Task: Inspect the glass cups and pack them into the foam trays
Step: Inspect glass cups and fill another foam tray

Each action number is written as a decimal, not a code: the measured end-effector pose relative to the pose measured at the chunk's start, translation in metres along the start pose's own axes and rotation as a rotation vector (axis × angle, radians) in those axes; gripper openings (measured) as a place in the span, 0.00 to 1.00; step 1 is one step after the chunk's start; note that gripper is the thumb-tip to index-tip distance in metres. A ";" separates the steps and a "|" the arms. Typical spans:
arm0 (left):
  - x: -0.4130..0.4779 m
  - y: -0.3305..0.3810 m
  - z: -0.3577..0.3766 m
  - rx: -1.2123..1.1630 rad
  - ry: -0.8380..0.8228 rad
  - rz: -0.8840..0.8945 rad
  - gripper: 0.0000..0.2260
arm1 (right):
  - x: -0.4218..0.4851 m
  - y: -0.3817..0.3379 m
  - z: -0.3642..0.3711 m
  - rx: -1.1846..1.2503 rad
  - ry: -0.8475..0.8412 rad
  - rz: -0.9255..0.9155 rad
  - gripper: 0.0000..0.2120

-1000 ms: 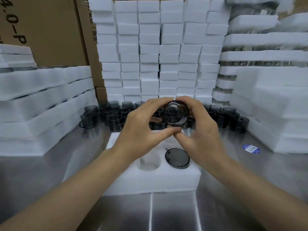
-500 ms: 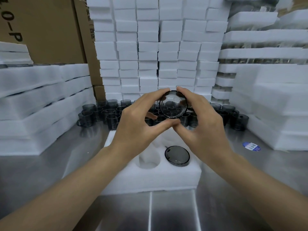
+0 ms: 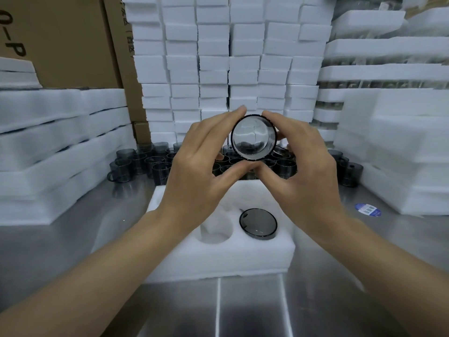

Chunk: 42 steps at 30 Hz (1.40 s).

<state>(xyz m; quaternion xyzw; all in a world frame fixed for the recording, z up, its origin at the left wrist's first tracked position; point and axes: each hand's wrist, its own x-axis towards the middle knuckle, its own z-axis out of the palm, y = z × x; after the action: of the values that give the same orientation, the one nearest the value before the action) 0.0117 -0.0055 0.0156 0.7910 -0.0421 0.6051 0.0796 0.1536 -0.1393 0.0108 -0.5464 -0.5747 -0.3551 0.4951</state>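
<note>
A steel table (image 3: 73, 251) is walled by stacked white foam. Above it, a smoky glass cup (image 3: 253, 137) faces the camera, gripped between curled fingers of the left hand (image 3: 201, 176) and right hand (image 3: 303, 171), over a foam tray (image 3: 218, 261) holding another cup (image 3: 258, 223).

Beyond my fingertips a wall of stacked white foam blocks (image 3: 228, 57), brown cardboard boxes (image 3: 63, 42) up to their left, under my fingers a brushed steel tabletop (image 3: 255, 310), round blue sticker (image 3: 367, 209) off to their right, even light
</note>
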 end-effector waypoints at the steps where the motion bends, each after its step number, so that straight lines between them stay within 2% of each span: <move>1: 0.000 0.000 0.000 0.002 -0.001 0.002 0.29 | 0.000 0.000 0.000 -0.002 0.001 -0.007 0.31; 10: 0.002 0.006 -0.002 0.011 0.015 0.012 0.28 | 0.004 0.001 -0.004 -0.029 0.005 -0.015 0.30; 17: 0.000 0.003 -0.003 -0.036 -0.042 -0.025 0.28 | 0.002 0.007 -0.006 -0.051 -0.031 0.008 0.35; 21: -0.002 0.004 -0.002 -0.120 -0.098 -0.189 0.29 | 0.003 0.005 -0.007 0.028 -0.081 0.065 0.36; 24: -0.004 -0.001 0.001 -0.260 -0.129 -0.377 0.25 | 0.003 0.000 -0.006 0.111 -0.172 0.144 0.30; 27: -0.001 -0.007 0.002 -0.334 -0.151 -0.521 0.18 | 0.004 -0.005 -0.003 0.234 -0.256 0.318 0.26; 30: 0.002 -0.006 0.001 -0.381 -0.218 -0.593 0.13 | 0.009 -0.009 -0.004 0.460 -0.285 0.481 0.17; 32: 0.002 -0.007 -0.002 -0.417 -0.241 -0.583 0.14 | 0.011 -0.011 -0.005 0.581 -0.266 0.528 0.09; 34: 0.000 -0.006 -0.003 -0.405 -0.239 -0.547 0.23 | 0.013 -0.014 -0.007 0.656 -0.245 0.597 0.06; 36: -0.002 -0.003 -0.002 -0.298 -0.221 -0.431 0.31 | 0.014 -0.015 -0.007 0.709 -0.235 0.676 0.15; 38: -0.002 0.000 -0.001 -0.174 -0.171 -0.301 0.34 | 0.015 -0.019 -0.008 0.734 -0.230 0.707 0.22; 40: 0.001 0.001 -0.003 -0.093 -0.081 -0.221 0.31 | 0.015 -0.023 -0.008 0.722 -0.238 0.671 0.22; 42: 0.003 0.001 -0.006 -0.040 -0.024 -0.161 0.29 | 0.015 -0.028 -0.008 0.732 -0.220 0.647 0.18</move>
<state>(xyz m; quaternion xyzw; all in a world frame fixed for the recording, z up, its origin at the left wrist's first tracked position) 0.0068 -0.0054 0.0196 0.7972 0.0086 0.5864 0.1432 0.1290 -0.1471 0.0306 -0.5214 -0.5115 0.1012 0.6754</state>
